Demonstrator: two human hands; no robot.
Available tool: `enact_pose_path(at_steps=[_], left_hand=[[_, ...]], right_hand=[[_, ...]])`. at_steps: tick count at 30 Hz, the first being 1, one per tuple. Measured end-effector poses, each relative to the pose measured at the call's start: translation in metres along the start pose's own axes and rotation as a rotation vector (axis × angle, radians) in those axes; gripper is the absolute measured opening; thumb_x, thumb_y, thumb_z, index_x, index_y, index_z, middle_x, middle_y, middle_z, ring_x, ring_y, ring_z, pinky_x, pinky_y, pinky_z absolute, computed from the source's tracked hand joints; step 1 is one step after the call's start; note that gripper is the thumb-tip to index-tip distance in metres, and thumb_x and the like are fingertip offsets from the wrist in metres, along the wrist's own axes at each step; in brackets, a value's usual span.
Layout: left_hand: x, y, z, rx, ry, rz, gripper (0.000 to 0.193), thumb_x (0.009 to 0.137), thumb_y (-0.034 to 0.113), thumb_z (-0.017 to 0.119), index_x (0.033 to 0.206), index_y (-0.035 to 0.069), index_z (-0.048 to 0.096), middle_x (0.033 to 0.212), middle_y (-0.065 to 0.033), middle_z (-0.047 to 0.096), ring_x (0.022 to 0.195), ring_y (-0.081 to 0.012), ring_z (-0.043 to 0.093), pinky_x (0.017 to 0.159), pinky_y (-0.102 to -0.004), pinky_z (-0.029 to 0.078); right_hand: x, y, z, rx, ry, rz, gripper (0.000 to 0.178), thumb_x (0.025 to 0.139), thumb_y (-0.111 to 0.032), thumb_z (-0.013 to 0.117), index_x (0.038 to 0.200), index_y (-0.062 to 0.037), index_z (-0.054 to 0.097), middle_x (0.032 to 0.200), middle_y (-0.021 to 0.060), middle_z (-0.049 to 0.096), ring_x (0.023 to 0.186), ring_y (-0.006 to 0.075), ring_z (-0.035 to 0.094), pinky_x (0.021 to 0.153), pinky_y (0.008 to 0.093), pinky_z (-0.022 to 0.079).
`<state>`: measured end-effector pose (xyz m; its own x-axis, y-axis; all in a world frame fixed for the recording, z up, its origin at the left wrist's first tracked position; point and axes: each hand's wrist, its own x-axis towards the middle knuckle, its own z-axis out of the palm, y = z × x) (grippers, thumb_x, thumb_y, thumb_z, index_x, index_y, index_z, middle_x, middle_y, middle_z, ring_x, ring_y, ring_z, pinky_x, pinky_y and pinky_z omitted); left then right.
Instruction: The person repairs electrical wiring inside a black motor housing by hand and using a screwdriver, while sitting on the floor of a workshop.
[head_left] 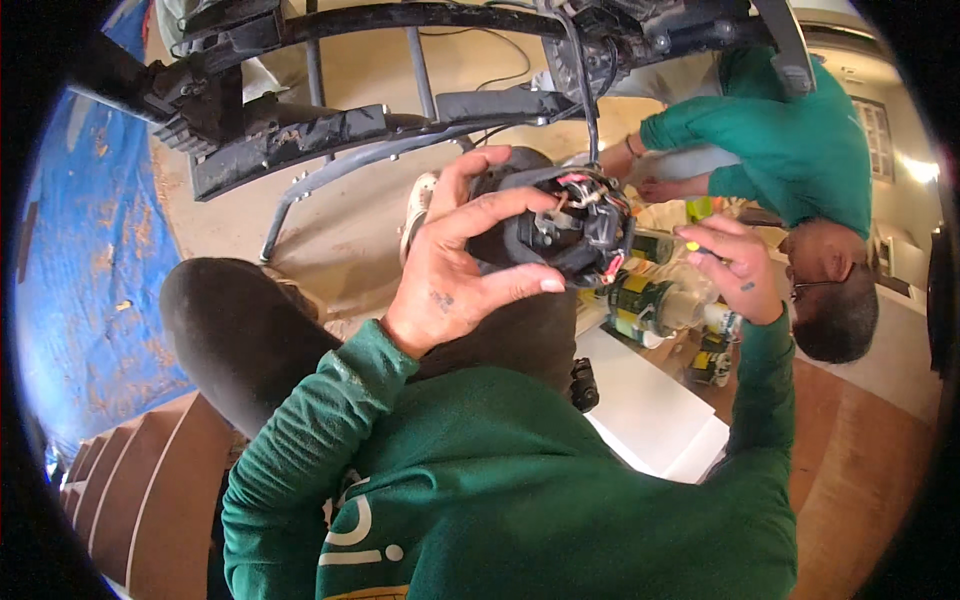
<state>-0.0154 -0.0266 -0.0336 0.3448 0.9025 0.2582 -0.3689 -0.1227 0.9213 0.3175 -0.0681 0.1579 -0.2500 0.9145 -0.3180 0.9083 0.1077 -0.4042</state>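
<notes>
My left hand (440, 265) grips a round black housing (570, 235) from its left side, thumb and fingers spread around the rim. Inside the housing sit bundled wires, small connectors and pinkish-red pieces. A thick black cable (590, 120) runs up from it to the metal frame above. To the right, apart from the housing, my right hand (735, 265) pinches a small tool with a yellow and black handle (692, 246). Its working end cannot be made out. A yellow-green piece (698, 209) shows just above those fingers; whether it belongs to the tool is unclear.
A black metal frame (310, 145) with bars spans the top. A co-worker in a green sleeve (690, 125) reaches in at the right. Green-and-clear containers (640, 305) stand beyond my right hand near a white board (650, 420). Blue sheeting (100, 270) covers the left.
</notes>
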Motion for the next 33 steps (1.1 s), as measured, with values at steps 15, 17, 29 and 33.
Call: enact_pose_path(at_steps=[15, 17, 29, 33], left_hand=[[0.003, 0.011, 0.011, 0.112, -0.026, 0.036, 0.069, 0.067, 0.033, 0.105, 0.124, 0.009, 0.075, 0.150, -0.0224, 0.057, 0.142, -0.0381, 0.056, 0.117, -0.0488, 0.045], [0.001, 0.012, 0.010, 0.117, -0.022, 0.038, 0.069, 0.067, 0.033, 0.105, 0.124, 0.009, 0.075, 0.150, -0.0227, 0.057, 0.142, -0.0380, 0.056, 0.117, -0.0488, 0.045], [0.001, 0.014, 0.016, 0.132, 0.029, 0.053, 0.069, 0.063, 0.032, 0.106, 0.122, 0.012, 0.077, 0.147, -0.0209, 0.060, 0.137, -0.0392, 0.059, 0.115, -0.0504, 0.046], [0.001, 0.020, 0.019, 0.184, 0.030, 0.032, 0.070, 0.062, 0.033, 0.106, 0.121, 0.011, 0.078, 0.146, -0.0216, 0.061, 0.136, -0.0387, 0.060, 0.114, -0.0497, 0.048]], right_hand=[[-0.001, 0.005, -0.010, -0.063, 0.009, 0.117, 0.030, 0.091, -0.007, 0.074, 0.121, -0.0012, 0.078, 0.110, 0.0143, 0.072, 0.099, 0.0291, 0.069, 0.092, 0.0367, 0.054], [0.001, -0.001, -0.018, -0.162, 0.007, 0.078, 0.032, 0.088, -0.007, 0.075, 0.119, -0.0049, 0.080, 0.109, 0.0132, 0.072, 0.103, 0.0312, 0.068, 0.094, 0.0389, 0.053], [0.023, -0.021, -0.046, -0.349, -0.017, -0.024, 0.030, 0.084, -0.003, 0.075, 0.114, -0.0074, 0.082, 0.108, 0.0110, 0.071, 0.104, 0.0328, 0.065, 0.098, 0.0425, 0.049], [0.029, -0.012, -0.047, -0.303, -0.041, -0.070, 0.028, 0.085, -0.002, 0.074, 0.112, -0.0061, 0.081, 0.109, 0.0102, 0.071, 0.107, 0.0315, 0.065, 0.102, 0.0429, 0.048]])
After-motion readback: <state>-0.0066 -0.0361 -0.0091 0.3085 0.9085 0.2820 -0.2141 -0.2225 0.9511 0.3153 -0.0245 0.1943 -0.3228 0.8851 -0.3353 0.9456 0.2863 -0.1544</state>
